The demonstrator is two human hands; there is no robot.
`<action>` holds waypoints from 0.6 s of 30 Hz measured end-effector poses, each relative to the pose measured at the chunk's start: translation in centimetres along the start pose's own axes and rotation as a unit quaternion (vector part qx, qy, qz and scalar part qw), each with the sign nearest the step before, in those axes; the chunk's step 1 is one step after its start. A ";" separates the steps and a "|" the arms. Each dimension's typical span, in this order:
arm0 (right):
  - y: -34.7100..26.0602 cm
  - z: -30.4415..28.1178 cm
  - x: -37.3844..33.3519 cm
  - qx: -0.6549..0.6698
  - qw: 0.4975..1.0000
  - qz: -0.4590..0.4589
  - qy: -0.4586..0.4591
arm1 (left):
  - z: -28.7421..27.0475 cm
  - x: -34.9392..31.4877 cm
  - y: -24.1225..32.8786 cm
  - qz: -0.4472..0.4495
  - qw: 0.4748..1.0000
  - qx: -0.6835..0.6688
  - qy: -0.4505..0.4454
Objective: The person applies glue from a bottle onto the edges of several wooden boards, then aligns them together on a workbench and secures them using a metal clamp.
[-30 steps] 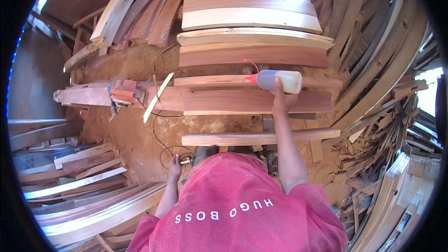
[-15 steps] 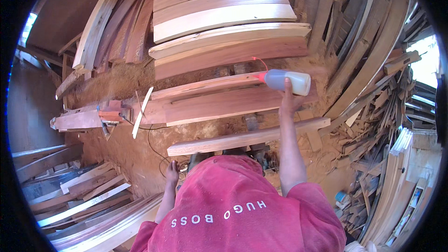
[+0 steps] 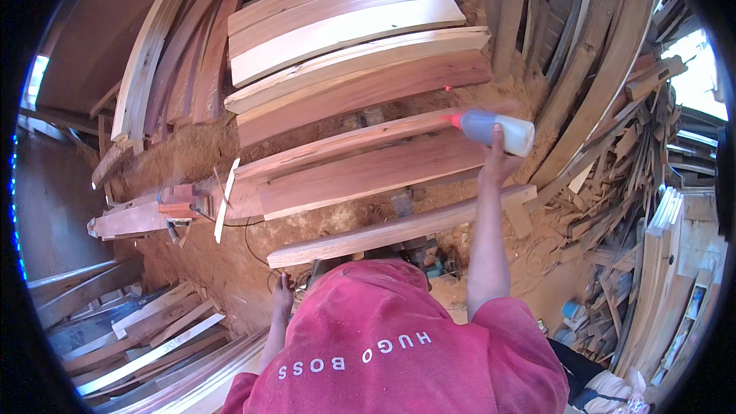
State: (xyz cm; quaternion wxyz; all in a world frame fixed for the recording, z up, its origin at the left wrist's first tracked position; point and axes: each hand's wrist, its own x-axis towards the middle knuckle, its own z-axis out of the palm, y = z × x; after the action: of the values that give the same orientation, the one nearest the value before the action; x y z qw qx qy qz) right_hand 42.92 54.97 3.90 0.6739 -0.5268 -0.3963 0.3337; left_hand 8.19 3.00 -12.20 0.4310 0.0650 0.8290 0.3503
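My right hand (image 3: 497, 166) grips a squeeze bottle (image 3: 497, 130) of translucent plastic with a red nozzle. The bottle lies on its side in the air, nozzle to the left, over the right end of a narrow reddish board (image 3: 345, 146) stood on edge. Its small red cap (image 3: 448, 89) hangs just beyond the nozzle. Along the near side of that strip runs a wide reddish board (image 3: 368, 172). Low on the left, my left hand (image 3: 282, 295) is empty with its fingers loosely apart, near the left end of a thick wooden beam (image 3: 399, 226).
Beyond the work lie several planed boards (image 3: 345, 31) side by side. An orange clamp-like tool (image 3: 178, 205) and a thin wood strip (image 3: 227, 201) sit at the left. Sawdust covers the ground. Offcuts (image 3: 621, 161) and long curved planks (image 3: 590, 69) crowd the right; more lumber (image 3: 153, 337) fills the lower left.
My right hand and the bottle have shifted right along the narrow board. The whole view has turned slightly. My left hand stays low near the beam's left end.
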 end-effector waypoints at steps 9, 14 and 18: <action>-1.9 -1.1 2.7 0.057 0.996 0.020 0.067 | -0.4 0.4 -0.8 -0.014 1.000 -0.013 0.022; -1.9 -2.4 4.7 0.056 0.995 0.010 0.082 | -0.2 0.4 0.5 0.009 1.000 0.006 0.010; -1.3 -3.3 6.1 0.071 0.993 0.016 0.094 | -0.3 0.2 0.9 0.009 0.999 0.037 0.016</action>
State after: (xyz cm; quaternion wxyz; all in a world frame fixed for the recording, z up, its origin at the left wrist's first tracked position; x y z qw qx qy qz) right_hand 48.70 58.54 5.89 0.7384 -0.5127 -0.2982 0.3211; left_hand 7.70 3.57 -11.67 0.4121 0.0827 0.8476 0.3238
